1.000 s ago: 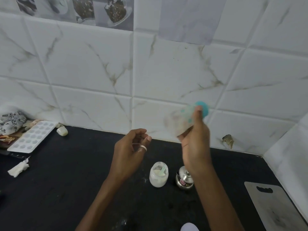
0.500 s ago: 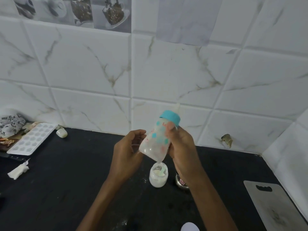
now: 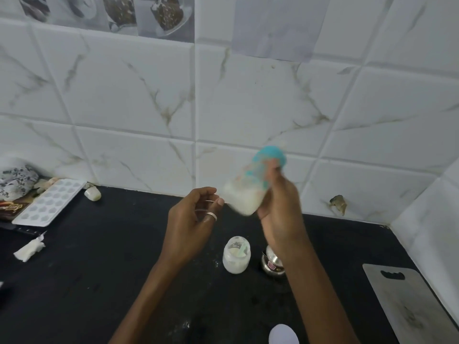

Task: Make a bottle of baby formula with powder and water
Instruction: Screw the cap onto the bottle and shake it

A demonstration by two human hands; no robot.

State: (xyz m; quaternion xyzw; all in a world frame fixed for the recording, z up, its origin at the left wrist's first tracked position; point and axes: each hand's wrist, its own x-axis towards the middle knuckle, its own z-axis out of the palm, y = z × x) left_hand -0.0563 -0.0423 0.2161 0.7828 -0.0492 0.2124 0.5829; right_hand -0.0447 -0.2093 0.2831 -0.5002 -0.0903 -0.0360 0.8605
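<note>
My right hand (image 3: 279, 209) grips a baby bottle (image 3: 246, 192) with a teal cap, held tilted above the black counter (image 3: 99, 269); the bottle is motion-blurred and holds white milky liquid. My left hand (image 3: 191, 219) hovers just left of the bottle with loosely curled fingers, holding nothing, a ring on the thumb. Below them on the counter stands an open glass jar of white powder (image 3: 236, 255) with a pale scoop inside. A small steel vessel (image 3: 272, 263) sits right of the jar, partly hidden by my right forearm.
A white ice-cube tray (image 3: 49, 202) and patterned cloth (image 3: 15, 177) lie at far left, with a crumpled white wrapper (image 3: 28, 249) nearer. A steel cutting board (image 3: 409, 304) lies at lower right. A white rounded object (image 3: 283, 333) shows at the bottom edge. Tiled wall behind.
The bottle has swung up and right again, away from my left hand, after dipping beside it half a second ago. My left hand has stayed nearly still.
</note>
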